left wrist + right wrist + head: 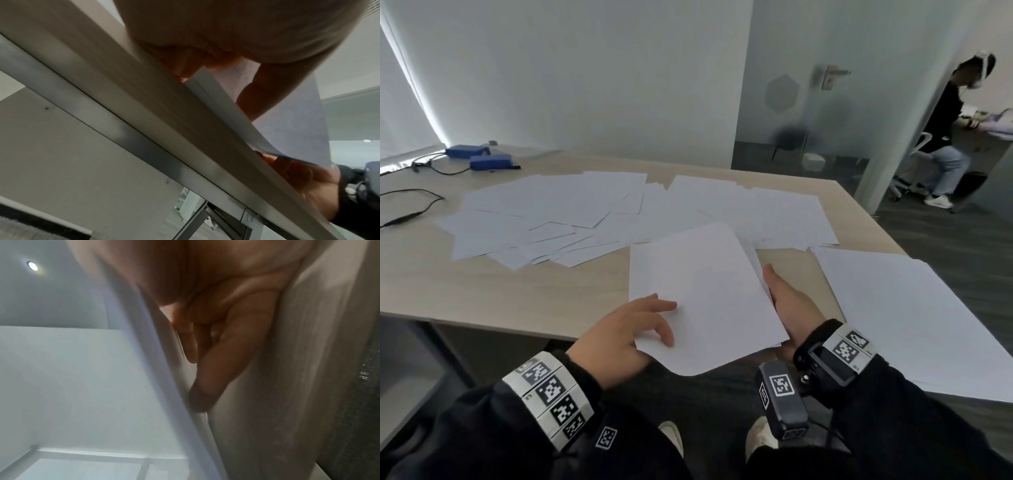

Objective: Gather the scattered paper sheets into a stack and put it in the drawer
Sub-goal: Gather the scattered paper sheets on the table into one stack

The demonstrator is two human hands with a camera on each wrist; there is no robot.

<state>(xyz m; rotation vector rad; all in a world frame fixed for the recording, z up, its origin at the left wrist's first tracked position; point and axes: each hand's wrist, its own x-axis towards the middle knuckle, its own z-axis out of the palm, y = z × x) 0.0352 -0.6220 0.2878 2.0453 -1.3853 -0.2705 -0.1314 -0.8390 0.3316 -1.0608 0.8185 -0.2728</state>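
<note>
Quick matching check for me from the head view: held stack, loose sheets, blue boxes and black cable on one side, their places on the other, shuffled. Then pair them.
Things:
1. held stack
2. loose sheets
3. blue boxes
4. black cable

Places:
A. far left corner of the table
B. between both hands at the table's near edge
C. fanned across the table's middle
D. along the table's left edge

Pairs: 1-B, 2-C, 3-A, 4-D

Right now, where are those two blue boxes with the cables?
In the head view, the two flat blue boxes sit at the far left of the pale wooden table, beyond the scattered white paper sheets.
</note>
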